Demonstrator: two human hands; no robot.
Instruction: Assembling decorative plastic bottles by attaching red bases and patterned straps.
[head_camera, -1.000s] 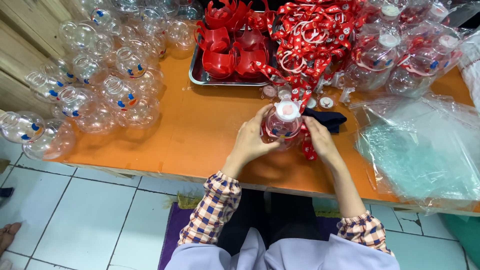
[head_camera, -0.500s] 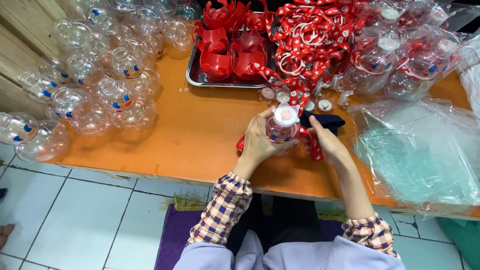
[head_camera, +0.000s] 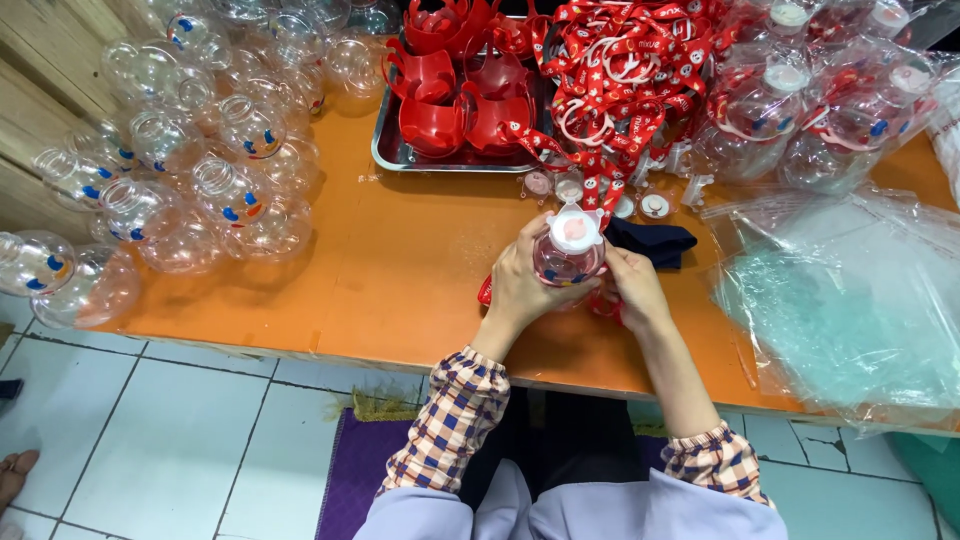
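Note:
Both hands hold one clear round plastic bottle (head_camera: 568, 258) with a white and pink cap, just above the orange table (head_camera: 400, 270). My left hand (head_camera: 525, 283) wraps its left side, fingers up by the cap. My right hand (head_camera: 632, 285) grips its right side. A red printed strap (head_camera: 487, 290) hangs from the bottle below my hands. A dark blue cloth (head_camera: 652, 240) lies just behind my right hand.
Several clear round bottles (head_camera: 190, 180) pile at the left. A metal tray (head_camera: 385, 150) with red plastic holders (head_camera: 450, 100) stands at the back, beside a heap of red straps (head_camera: 620, 70). Finished bottles (head_camera: 830, 110) and clear plastic bags (head_camera: 850, 300) lie right. Small caps (head_camera: 655, 205) lie near the tray.
Both hands have kept hold of the bottle, turning it slightly and shifting it a little toward the tray. The strap end now shows left of my left hand.

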